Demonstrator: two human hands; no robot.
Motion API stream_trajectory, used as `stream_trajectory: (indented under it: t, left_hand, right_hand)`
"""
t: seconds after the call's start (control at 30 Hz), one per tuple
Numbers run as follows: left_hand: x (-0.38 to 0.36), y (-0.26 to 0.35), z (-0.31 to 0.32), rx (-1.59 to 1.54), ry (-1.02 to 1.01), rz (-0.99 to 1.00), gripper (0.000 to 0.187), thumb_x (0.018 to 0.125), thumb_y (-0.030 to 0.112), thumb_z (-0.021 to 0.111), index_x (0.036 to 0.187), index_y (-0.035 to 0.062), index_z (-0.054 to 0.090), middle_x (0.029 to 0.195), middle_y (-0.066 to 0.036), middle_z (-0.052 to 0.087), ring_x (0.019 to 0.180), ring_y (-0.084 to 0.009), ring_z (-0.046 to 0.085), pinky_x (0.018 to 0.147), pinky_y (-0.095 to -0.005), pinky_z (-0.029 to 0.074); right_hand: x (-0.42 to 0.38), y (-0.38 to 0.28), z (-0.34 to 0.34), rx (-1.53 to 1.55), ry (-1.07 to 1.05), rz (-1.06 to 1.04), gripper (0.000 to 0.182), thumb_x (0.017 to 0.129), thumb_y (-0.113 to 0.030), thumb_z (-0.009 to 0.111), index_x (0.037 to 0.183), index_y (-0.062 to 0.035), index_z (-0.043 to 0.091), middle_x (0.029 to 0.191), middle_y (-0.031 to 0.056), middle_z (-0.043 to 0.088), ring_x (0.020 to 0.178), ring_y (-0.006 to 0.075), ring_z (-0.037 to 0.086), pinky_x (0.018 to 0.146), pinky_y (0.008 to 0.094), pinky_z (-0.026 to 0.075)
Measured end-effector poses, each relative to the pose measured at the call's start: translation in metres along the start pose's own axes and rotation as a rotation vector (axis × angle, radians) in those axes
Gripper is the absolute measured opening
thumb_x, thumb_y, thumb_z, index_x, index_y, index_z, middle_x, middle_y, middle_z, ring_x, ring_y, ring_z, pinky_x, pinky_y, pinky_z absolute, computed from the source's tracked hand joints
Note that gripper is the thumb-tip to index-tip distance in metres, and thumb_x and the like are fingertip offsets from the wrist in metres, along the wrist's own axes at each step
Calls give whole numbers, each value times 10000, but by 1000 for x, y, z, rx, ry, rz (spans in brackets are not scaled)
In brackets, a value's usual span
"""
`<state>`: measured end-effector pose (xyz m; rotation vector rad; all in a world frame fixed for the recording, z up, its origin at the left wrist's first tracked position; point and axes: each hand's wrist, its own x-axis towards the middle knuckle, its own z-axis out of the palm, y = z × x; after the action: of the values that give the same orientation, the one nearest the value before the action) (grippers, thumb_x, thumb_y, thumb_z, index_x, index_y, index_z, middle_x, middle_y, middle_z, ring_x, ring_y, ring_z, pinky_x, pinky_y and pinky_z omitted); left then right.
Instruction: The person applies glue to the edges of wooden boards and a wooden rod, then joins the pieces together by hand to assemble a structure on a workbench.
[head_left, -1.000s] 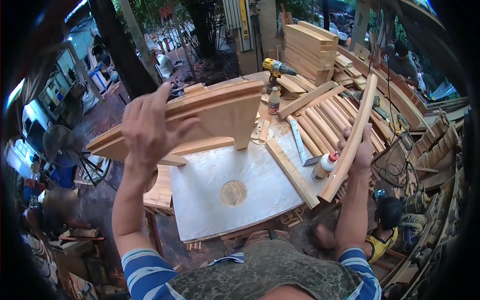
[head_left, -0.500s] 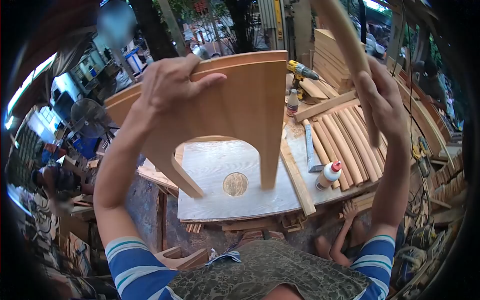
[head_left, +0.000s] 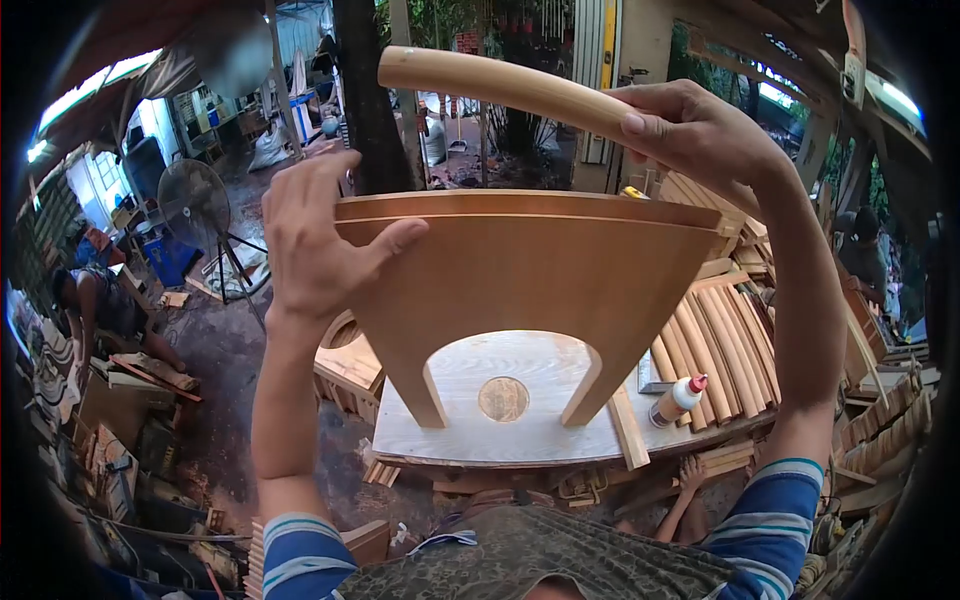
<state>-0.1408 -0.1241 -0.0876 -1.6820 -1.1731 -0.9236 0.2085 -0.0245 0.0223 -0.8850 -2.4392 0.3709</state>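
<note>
A wooden frame (head_left: 520,265) with an arched cutout stands on its two legs on a pale board (head_left: 470,445) that has a round inset. At the frame's upper left corner is my left hand (head_left: 322,240), its thumb and fingers spread apart around the top edge. My right hand (head_left: 690,130) grips one end of a curved wooden slat (head_left: 500,85). The slat is held in the air above the frame's top edge, apart from it, its free end reaching to the left.
Several curved slats (head_left: 725,345) lie at the right with a glue bottle (head_left: 677,401) and a wood strip (head_left: 629,430) beside them. A fan (head_left: 194,198) stands at the left. One person (head_left: 110,310) bends at far left; another person's hand (head_left: 692,472) shows below the table.
The slat in my right hand has swung from upright at the right to nearly level above the frame. The frame now faces me more squarely, and my left hand's fingers have lifted and spread.
</note>
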Motion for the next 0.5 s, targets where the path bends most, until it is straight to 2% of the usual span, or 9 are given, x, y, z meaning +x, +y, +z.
stream_trajectory:
  t: [0.03, 0.07, 0.1, 0.13, 0.17, 0.23, 0.27, 0.37, 0.5]
  left_hand:
    - [-10, -10, 2, -120, 98, -112, 750, 736, 467, 883, 1269, 20, 602, 1109, -136, 656, 1035, -314, 630, 948, -419, 476]
    - [-21, -18, 5, -236, 197, -226, 811, 755, 441, 886, 1350, 7, 544, 1187, -148, 638, 1071, -317, 627, 987, -420, 474]
    - [-33, -18, 13, -594, 121, -535, 992, 741, 434, 909, 1450, -37, 400, 1342, -206, 528, 1111, -311, 614, 995, -424, 502]
    - [-42, -20, 21, -808, 79, -631, 981, 759, 420, 904, 1451, -50, 392, 1332, -203, 540, 1131, -288, 613, 971, -402, 522]
    - [-47, -22, 27, -1025, 42, -723, 970, 776, 405, 899, 1453, -63, 384, 1321, -201, 552, 1150, -265, 612, 948, -380, 543]
    - [-54, -18, 42, -1340, 52, -753, 843, 847, 336, 862, 1435, -55, 401, 1204, -175, 632, 1070, -214, 659, 901, -318, 563]
    - [-55, -17, 45, -1346, 62, -762, 843, 847, 336, 862, 1435, -55, 401, 1204, -175, 632, 1070, -214, 659, 901, -318, 563]
    - [-52, -15, 47, -1458, 117, -698, 722, 886, 245, 829, 1403, -44, 418, 1182, -159, 645, 1075, -202, 662, 892, -306, 570]
    - [-49, -13, 44, -1578, 193, -647, 787, 879, 218, 834, 1449, -25, 349, 1170, -160, 652, 1059, -205, 673, 878, -315, 584]
  right_hand:
    - [8, -8, 9, -64, -2, -55, 563, 1009, -487, 610, 1345, -37, 649, 743, -19, 583, 693, 80, 537, 662, 267, 467]
    - [15, -16, 14, -74, -15, -63, 563, 1009, -487, 610, 1345, -37, 649, 743, -19, 583, 693, 80, 537, 662, 267, 467]
    - [21, -22, 18, -18, -101, -41, 573, 1005, -497, 611, 1337, -32, 652, 749, -13, 593, 699, 83, 552, 663, 268, 477]
    - [27, -28, 24, 39, -191, -19, 583, 1001, -508, 612, 1329, -28, 655, 756, -6, 602, 704, 86, 567, 664, 269, 486]
    - [32, -32, 31, -4, -168, 1, 599, 994, -513, 620, 1335, -21, 653, 777, 14, 641, 692, 95, 593, 642, 273, 503]
    - [41, -50, 37, -12, -211, 30, 612, 990, -523, 621, 1336, -20, 653, 790, 24, 659, 700, 97, 609, 635, 271, 508]
    - [44, -57, 38, -13, -236, 69, 625, 985, -534, 622, 1338, -19, 654, 803, 35, 677, 708, 99, 626, 628, 270, 513]
    - [55, -72, 41, -85, -253, 3, 675, 950, -573, 649, 1343, -25, 655, 818, 40, 697, 726, 88, 643, 604, 258, 523]
    - [57, -76, 43, -106, -224, -17, 708, 914, -589, 686, 1347, -29, 654, 853, 31, 714, 725, 76, 631, 602, 250, 522]
